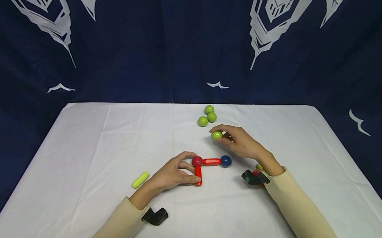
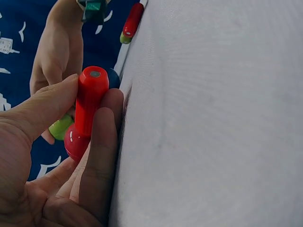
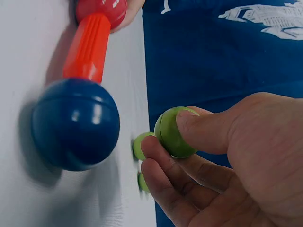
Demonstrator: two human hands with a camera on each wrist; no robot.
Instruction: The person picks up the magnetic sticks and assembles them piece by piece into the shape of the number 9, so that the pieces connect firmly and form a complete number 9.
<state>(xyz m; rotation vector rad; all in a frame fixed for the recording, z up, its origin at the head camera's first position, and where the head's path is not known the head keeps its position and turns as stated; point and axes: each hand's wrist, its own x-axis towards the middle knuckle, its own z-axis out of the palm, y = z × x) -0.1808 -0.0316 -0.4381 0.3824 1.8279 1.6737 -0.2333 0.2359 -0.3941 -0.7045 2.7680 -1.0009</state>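
Observation:
My left hand (image 1: 176,172) grips a red magnetic rod (image 2: 91,101) between thumb and fingers. That rod's far end meets a red ball (image 1: 197,161). From the same ball a second red rod (image 1: 211,162) runs right to a dark blue ball (image 1: 225,161), forming a corner shape on the white table. My right hand (image 1: 241,140) pinches a green ball (image 3: 173,132) between thumb and fingertips, beyond the blue ball and apart from it. Its other fingers are bent loosely below the ball in the right wrist view.
Several more green balls (image 1: 203,121) sit together near the back of the white table (image 1: 109,144). A yellow-green rod (image 1: 140,180) lies beside my left wrist. Under my right wrist are a red rod (image 2: 133,20) and a yellow-green piece (image 2: 125,39), partly hidden in the head view.

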